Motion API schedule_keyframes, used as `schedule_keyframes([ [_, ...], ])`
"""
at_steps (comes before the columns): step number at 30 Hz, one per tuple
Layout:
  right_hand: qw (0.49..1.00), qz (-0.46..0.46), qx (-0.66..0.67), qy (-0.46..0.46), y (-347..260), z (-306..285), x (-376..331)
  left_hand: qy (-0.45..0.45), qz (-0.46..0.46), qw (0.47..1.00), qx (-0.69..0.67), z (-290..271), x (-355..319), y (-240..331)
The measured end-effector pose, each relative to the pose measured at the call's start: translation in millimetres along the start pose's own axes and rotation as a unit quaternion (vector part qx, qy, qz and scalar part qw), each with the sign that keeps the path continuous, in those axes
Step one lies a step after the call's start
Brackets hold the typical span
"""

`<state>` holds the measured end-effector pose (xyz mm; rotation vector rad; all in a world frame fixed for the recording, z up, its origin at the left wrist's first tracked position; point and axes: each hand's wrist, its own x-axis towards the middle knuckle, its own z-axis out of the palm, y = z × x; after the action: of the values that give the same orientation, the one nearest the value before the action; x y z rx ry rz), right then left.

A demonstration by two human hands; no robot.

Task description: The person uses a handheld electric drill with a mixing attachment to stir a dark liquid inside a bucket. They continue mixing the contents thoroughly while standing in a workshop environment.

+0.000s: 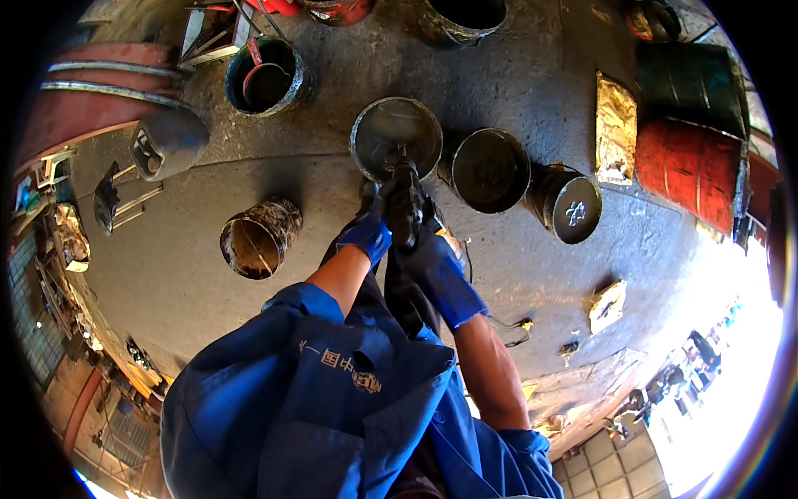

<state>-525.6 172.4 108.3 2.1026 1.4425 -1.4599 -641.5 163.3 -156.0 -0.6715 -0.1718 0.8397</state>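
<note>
You are gripping a black power tool with both gloved hands: your left hand is wrapping its fingers around the near part of the body, and your right hand is clamping the handle just behind it. The tool's tip is resting in the open tin straight ahead of your fingers, so you seem to be working the inside of that tin; the next move likely calls for keeping the tool steady and centred so the tin does not tip.

Just right of your fingers two dark tins are lying tilted on the floor; what they hold is too dark to tell. Left of your fingers a rusty can is lying on its side, seemingly empty. Farther ahead to the left a bucket is holding a smaller dark pot.
</note>
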Motion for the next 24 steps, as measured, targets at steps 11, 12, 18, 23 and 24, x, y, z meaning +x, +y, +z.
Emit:
schedule_keyframes([
  [11, 1.000, -0.008, -0.016, -0.019, -12.0, -10.5, 1.2, 0.075, -0.008, 0.997, -0.011, 41.7, 3.4, -12.9],
  [12, 0.999, -0.033, 0.007, -0.008, -14.9, -9.5, 2.3, 0.116, 0.015, 0.993, 0.003, 45.6, 1.7, -11.5],
  [18, 0.994, -0.087, 0.057, -0.018, -10.7, -0.1, 7.3, -0.109, -0.065, 0.992, -0.003, 36.9, -1.2, 3.9],
  [23, 0.997, -0.020, -0.010, -0.076, -21.3, -3.3, 6.8, 0.048, 0.047, 0.997, 0.031, 37.6, -13.1, 3.4],
  [24, 0.997, -0.019, -0.023, -0.066, -25.4, -3.0, 2.3, 0.090, 0.078, 0.992, 0.044, 37.8, -13.8, 7.0],
])
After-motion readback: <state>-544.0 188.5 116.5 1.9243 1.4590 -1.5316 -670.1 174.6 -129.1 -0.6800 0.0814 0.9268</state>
